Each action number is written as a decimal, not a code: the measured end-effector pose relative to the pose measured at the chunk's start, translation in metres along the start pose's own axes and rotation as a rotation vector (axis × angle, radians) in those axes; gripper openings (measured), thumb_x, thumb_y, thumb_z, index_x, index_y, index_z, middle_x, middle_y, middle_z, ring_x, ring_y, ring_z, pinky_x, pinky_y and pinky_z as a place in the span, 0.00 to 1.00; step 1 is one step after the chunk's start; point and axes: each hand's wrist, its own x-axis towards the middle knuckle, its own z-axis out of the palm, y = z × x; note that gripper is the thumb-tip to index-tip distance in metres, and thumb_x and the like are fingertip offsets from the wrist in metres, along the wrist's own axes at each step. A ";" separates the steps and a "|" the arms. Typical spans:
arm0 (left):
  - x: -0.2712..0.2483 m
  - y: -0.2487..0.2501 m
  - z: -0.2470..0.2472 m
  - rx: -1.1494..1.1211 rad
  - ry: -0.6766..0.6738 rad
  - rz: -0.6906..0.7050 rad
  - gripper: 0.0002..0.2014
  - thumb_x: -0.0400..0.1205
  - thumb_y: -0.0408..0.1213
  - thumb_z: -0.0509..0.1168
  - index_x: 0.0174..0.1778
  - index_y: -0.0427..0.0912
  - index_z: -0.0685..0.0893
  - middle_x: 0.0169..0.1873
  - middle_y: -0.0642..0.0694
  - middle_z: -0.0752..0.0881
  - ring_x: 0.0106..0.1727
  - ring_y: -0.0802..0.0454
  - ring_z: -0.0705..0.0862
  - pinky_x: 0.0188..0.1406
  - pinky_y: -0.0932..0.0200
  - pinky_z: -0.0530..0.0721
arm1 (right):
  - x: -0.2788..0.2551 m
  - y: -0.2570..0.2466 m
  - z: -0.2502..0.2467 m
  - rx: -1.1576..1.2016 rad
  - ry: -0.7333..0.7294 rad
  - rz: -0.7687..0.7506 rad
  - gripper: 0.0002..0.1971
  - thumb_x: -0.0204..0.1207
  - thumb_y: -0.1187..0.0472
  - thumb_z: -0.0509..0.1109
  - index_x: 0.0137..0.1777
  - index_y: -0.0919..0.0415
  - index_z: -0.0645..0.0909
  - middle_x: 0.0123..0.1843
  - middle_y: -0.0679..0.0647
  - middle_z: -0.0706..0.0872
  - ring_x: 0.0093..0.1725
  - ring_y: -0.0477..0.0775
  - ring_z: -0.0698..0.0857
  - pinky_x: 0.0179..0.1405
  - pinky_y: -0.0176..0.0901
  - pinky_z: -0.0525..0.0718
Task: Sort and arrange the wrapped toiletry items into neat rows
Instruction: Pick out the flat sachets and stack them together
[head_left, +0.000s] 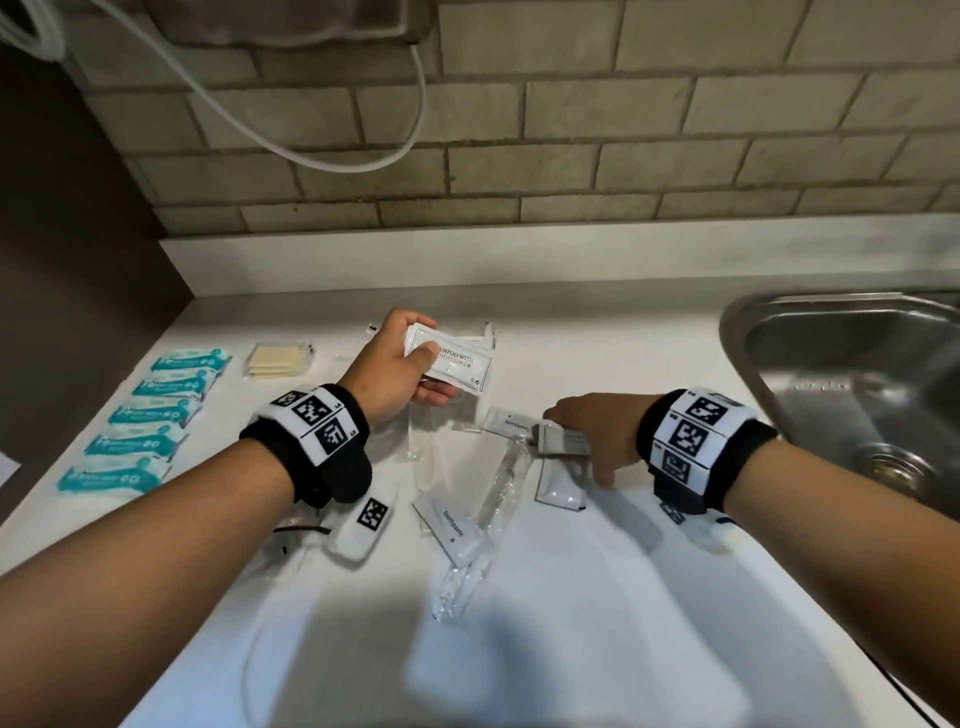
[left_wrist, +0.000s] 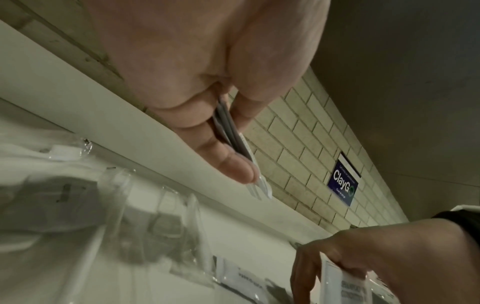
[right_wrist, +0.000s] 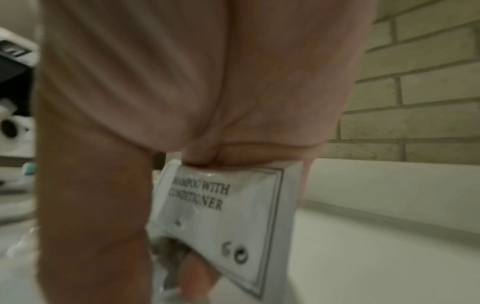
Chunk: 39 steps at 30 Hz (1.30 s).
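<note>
Head view: five teal packets

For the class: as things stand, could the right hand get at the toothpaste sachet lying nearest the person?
Probably not yet: the right hand already grips a shampoo sachet. The path to the toothpaste sachet looks free, with only a clear wrapper beside it.

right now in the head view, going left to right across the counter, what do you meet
teal packets → cream sachets → left hand holding shampoo sachets → right hand gripping a sachet → sink
</note>
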 end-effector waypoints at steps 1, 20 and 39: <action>0.000 -0.001 0.003 0.001 0.002 -0.012 0.08 0.89 0.29 0.55 0.60 0.43 0.69 0.48 0.36 0.86 0.32 0.42 0.90 0.31 0.54 0.91 | 0.000 0.001 0.002 -0.029 0.038 -0.010 0.25 0.61 0.68 0.80 0.57 0.57 0.76 0.50 0.50 0.83 0.55 0.55 0.83 0.53 0.46 0.82; -0.013 0.005 0.043 0.005 -0.056 -0.117 0.12 0.87 0.30 0.55 0.59 0.51 0.79 0.37 0.31 0.89 0.28 0.41 0.88 0.28 0.49 0.87 | -0.019 0.032 -0.046 0.514 0.366 -0.157 0.09 0.79 0.57 0.71 0.39 0.53 0.76 0.26 0.50 0.82 0.22 0.44 0.79 0.21 0.37 0.80; -0.022 -0.012 -0.001 -0.069 -0.016 -0.127 0.10 0.86 0.31 0.61 0.63 0.42 0.73 0.43 0.31 0.88 0.27 0.45 0.88 0.22 0.57 0.86 | 0.016 -0.045 -0.056 0.574 0.283 -0.198 0.13 0.79 0.60 0.64 0.59 0.64 0.66 0.39 0.57 0.81 0.33 0.56 0.82 0.24 0.41 0.78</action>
